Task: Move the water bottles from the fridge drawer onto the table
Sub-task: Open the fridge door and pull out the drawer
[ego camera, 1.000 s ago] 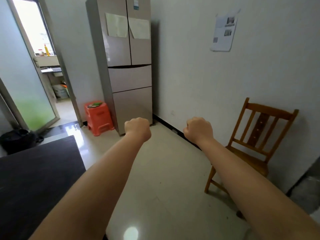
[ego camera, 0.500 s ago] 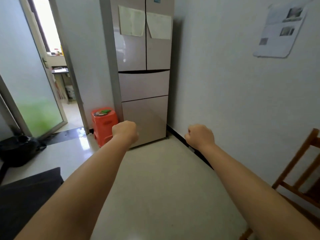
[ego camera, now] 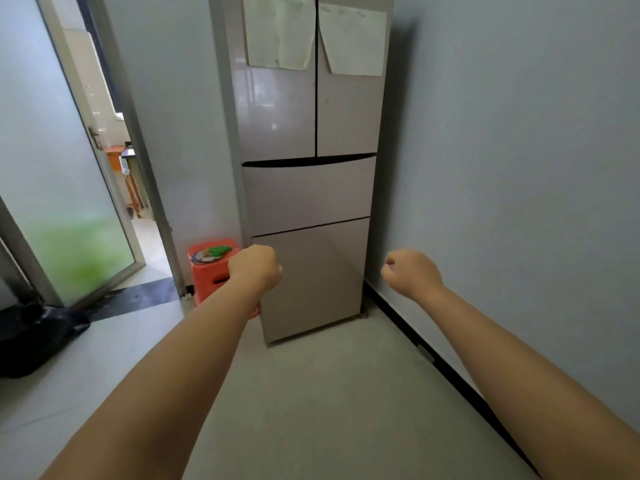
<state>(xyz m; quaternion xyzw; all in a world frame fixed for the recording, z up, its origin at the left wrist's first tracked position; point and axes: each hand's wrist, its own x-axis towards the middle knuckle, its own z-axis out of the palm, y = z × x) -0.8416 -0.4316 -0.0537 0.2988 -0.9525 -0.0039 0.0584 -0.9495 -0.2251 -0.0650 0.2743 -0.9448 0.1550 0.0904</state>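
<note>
approaching the shut fridge, both fists empty

the left hand (ego camera: pixel 256 268) and the right hand (ego camera: pixel 410 271) are each curled into a fist holding nothing, raised in front of the lower drawer (ego camera: pixel 311 271) of the fridge (ego camera: pixel 308 168) and apart from it. above it sits the middle drawer (ego camera: pixel 308 195), then 2 upper doors with paper sheets (ego camera: pixel 277 32) stuck on. both drawers are shut, so the water bottles are hidden and i cannot tell which drawer holds them; the table is out of view. to do this step well, uncurl the fingers, hook them into the dark gap along a drawer's top edge, and pull straight back, clear of the orange stool (ego camera: pixel 211 271) just left of the fridge.
</note>
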